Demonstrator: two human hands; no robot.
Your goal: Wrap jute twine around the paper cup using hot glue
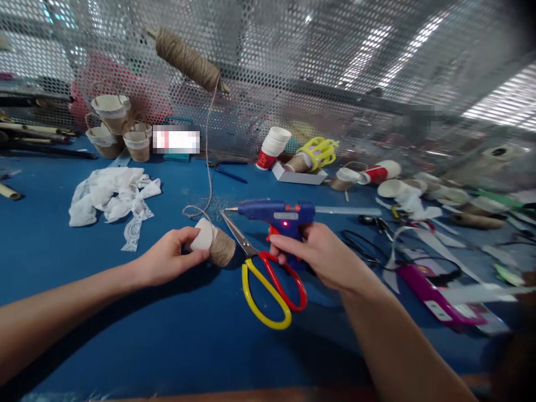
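My left hand [178,254] grips a small paper cup [203,239] by its white end, tilted low over the table. Brown twine [223,249] is wound round the cup's other part. From it a loose strand [208,167] runs up to a twine spool [186,58] on a stick. In my right hand [310,248] is a blue hot glue gun [274,213], its red light lit and a clear glue stick [347,210] out the back. Its nozzle points left, above the cup. Scissors [251,248] with red and yellow handles lie between my hands, blades parted.
White lace [111,195] is heaped at left, below several twine-covered cup baskets [111,114]. Stacked paper cups [274,146] and a white box [299,174] stand at the back. A purple tool [435,293], cables and scraps crowd the right. Perforated metal rises behind.
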